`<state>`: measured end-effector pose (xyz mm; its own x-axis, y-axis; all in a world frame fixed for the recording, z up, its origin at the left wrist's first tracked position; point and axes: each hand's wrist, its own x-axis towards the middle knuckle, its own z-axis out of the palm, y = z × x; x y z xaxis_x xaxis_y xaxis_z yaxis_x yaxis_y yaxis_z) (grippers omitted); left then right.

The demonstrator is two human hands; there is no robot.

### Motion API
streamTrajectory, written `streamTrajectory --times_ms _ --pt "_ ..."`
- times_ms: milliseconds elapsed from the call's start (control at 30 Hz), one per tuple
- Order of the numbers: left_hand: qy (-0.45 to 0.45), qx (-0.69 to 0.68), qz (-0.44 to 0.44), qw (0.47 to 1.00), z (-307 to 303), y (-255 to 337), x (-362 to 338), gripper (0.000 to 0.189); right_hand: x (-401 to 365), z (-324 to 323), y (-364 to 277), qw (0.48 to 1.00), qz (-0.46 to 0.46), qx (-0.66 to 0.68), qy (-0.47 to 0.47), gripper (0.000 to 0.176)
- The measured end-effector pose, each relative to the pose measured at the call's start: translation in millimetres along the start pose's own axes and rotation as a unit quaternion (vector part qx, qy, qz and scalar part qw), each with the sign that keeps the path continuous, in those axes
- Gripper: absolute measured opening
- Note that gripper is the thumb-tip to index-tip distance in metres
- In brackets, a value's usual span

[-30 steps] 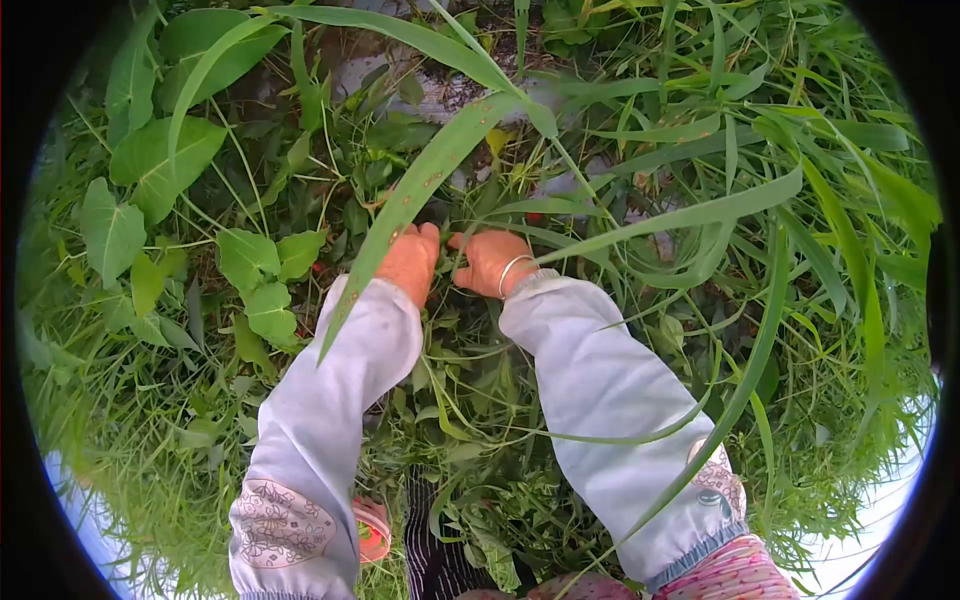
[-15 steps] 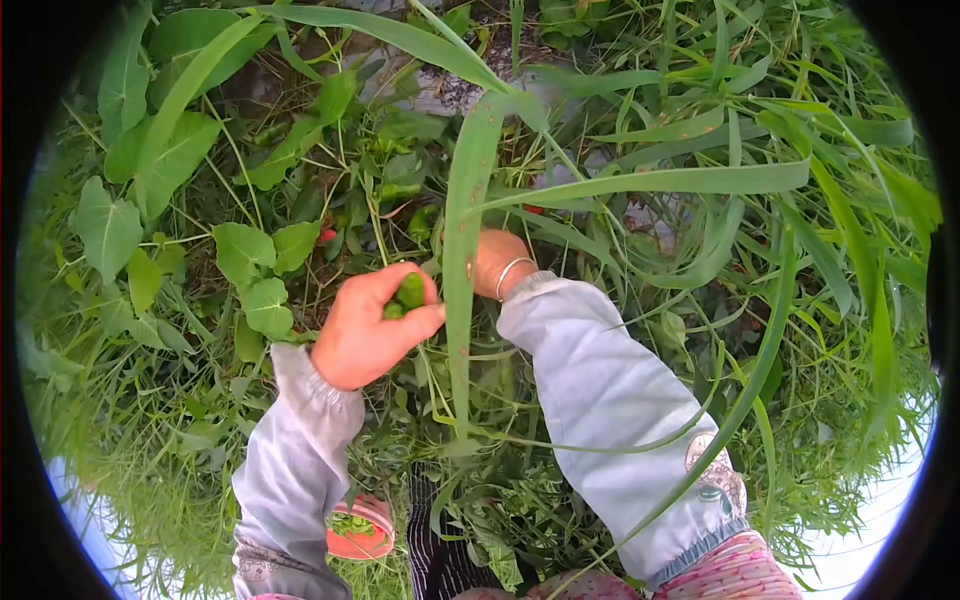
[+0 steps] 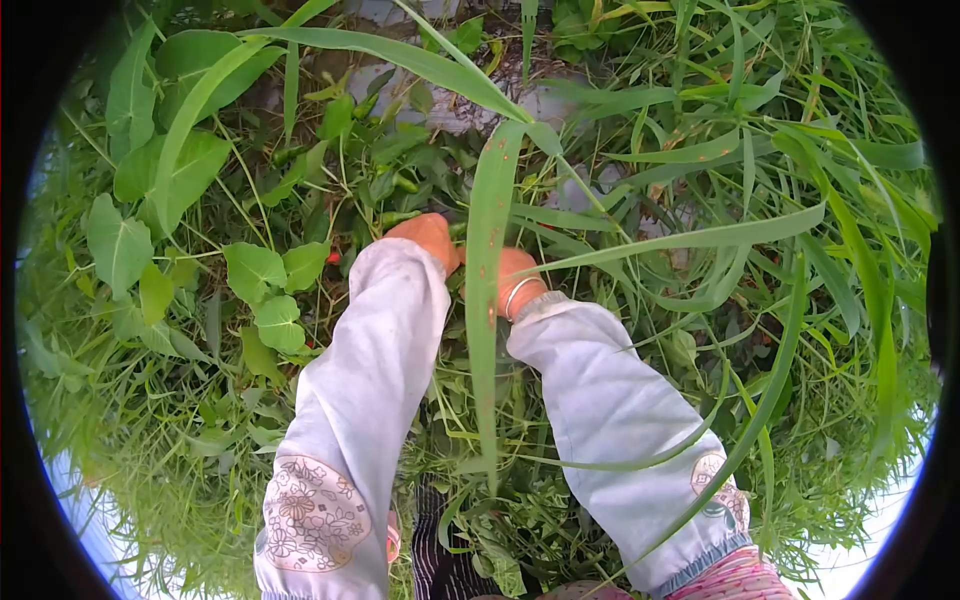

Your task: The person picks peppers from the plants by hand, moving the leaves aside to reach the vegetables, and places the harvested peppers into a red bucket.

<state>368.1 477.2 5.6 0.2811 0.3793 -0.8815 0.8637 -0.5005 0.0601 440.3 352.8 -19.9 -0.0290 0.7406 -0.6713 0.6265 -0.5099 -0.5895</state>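
Note:
My left hand (image 3: 427,238) reaches into the leafy plants at the centre, beside a green pepper (image 3: 398,217). Its fingers are hidden behind the back of the hand and the foliage. Close by on the right, my right hand (image 3: 512,278), with a thin bracelet at the wrist, is partly covered by a long grass blade (image 3: 485,290). The right fingers do not show, so what either hand holds cannot be made out. A small red pepper (image 3: 333,258) lies among the leaves left of my left hand.
Broad leaves (image 3: 118,240) stand at the left, and long grass blades (image 3: 700,235) arch over the right arm. Pale ground sheeting (image 3: 455,112) shows behind the plants. Part of a pink container (image 3: 392,538) peeks out by the left sleeve.
My left hand has moved up and to the right, into the plants beside my right hand. The green pepper it held no longer shows in it. The left sleeve now covers most of the pink container.

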Motion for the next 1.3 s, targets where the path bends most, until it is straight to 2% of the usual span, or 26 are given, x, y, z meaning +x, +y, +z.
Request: streamTrajectory --times_ms 33,133,167,267,400,433,533,567,633,667,700,733,800,833,933,1000,1067,1167,1300 --pt "0.000 0.006 -0.002 1.000 -2 -1 -2 0.036 -2 1 2 0.999 -0.025 0.001 0.025 0.039" --pt "0.050 -0.063 0.024 0.996 1 2 -20 0.042 -4 1 5 0.999 -0.035 0.018 0.010 0.041" --pt "0.045 -0.063 0.014 0.997 6 0 -19 0.049 -3 1 5 1.000 -0.029 0.004 0.000 0.040" --pt "0.055 -0.135 0.035 0.989 10 -1 -27 0.053 -1 -1 1 1.000 -0.005 -0.019 -0.015 0.039" --pt "0.059 -0.165 0.141 0.974 14 -11 -39 0.034 -1 -8 -8 0.999 0.033 -0.010 -0.017 0.038" --pt "0.093 -0.170 0.147 0.970 14 -11 -46 0.032 -1 -9 -9 0.999 0.042 -0.014 -0.024 0.038" --pt "0.101 -0.293 0.216 0.926 12 -22 -55 0.034 -5 -17 -12 0.996 0.028 -0.079 -0.040 0.040" --pt "0.103 -0.322 0.217 0.916 10 -25 -57 0.031 -5 -12 -9 0.998 0.001 -0.066 0.006 0.037" --pt "0.101 -0.242 0.190 0.946 -16 -19 -70 0.030 -5 -1 -1 0.993 -0.054 -0.040 0.098 0.033" --pt "0.099 -0.202 0.176 0.958 -25 -15 -73 0.029 -5 2 0 0.996 -0.038 -0.048 0.070 0.035" --pt "0.159 -0.203 0.228 0.939 -28 -10 -74 0.027 -2 3 0 0.997 -0.022 -0.055 0.042 0.036" --pt "0.080 -0.395 0.248 0.881 -33 -5 -76 0.023 1 3 -1 0.998 -0.005 -0.062 0.013 0.037" --pt "-0.009 -0.450 0.250 0.857 -54 3 -89 0.023 1 11 3 0.999 -0.003 -0.051 0.001 0.037" --pt "-0.014 -0.445 0.265 0.855 -66 8 -95 0.024 -1 5 1 0.999 -0.004 -0.048 -0.009 0.038" --pt "0.100 -0.313 0.227 0.917 -60 -14 -52 0.026 0 1 -2 1.000 -0.004 -0.028 0.011 0.037" --pt "0.160 -0.106 0.223 0.956 -65 -17 -39 0.032 -4 -7 -5 1.000 -0.011 -0.011 0.001 0.038" --pt "0.177 0.099 0.229 0.952 -65 -7 -32 0.033 -3 -8 -7 0.999 -0.002 -0.040 -0.016 0.040" --pt "0.030 0.270 0.202 0.941 -59 5 -11 0.034 -3 -7 -9 0.997 0.007 -0.073 -0.030 0.042" --pt "-0.053 0.295 0.156 0.941 -60 4 -7 0.044 0 -6 -8 0.995 0.008 -0.094 -0.032 0.043"
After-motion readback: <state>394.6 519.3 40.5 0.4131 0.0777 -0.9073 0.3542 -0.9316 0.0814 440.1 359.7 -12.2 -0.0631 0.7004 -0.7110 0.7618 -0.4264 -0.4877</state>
